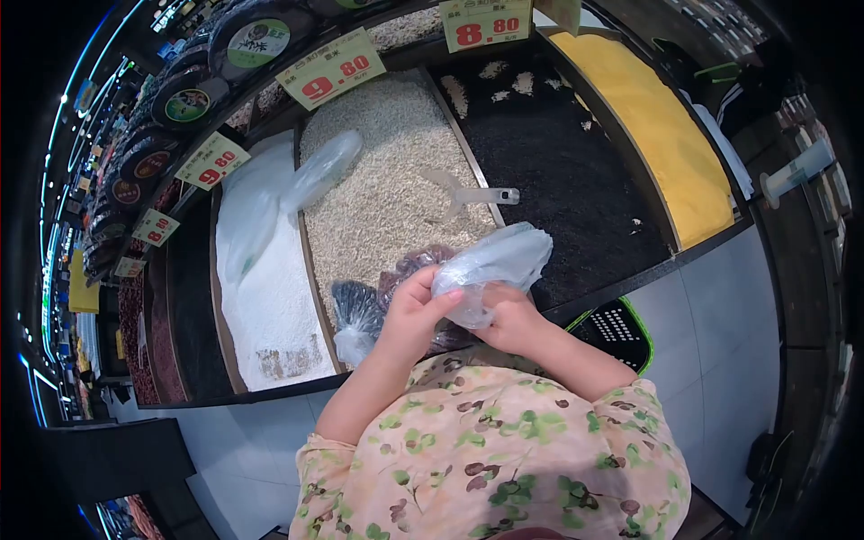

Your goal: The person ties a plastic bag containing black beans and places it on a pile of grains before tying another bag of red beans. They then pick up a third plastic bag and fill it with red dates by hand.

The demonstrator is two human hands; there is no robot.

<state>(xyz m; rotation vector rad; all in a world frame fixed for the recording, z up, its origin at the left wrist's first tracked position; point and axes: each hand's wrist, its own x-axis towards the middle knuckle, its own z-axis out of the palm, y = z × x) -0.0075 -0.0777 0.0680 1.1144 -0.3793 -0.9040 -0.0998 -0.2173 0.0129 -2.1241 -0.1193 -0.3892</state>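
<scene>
A clear plastic bag [504, 256] is between my two hands above the front of the bins. My left hand [418, 301] pinches its left edge between thumb and fingers. At its lower side, my right hand [506, 317] has closed fingers, partly covered by the plastic. Just behind my left hand lies a bag of reddish-brown grains [409, 270]. Left of it rests a knotted bag of dark grains [355, 310]. Behind the hands, a clear scoop [472, 195] lies on the pale grains [396, 180].
Empty-looking plastic bags [326, 166] lie over the white bin [270, 306]. Black grains [540, 162] and yellow grains [648, 126] fill bins to the right. Price signs [333, 72] hang at the back. A green-edged black basket [616, 333] is below the bin edge.
</scene>
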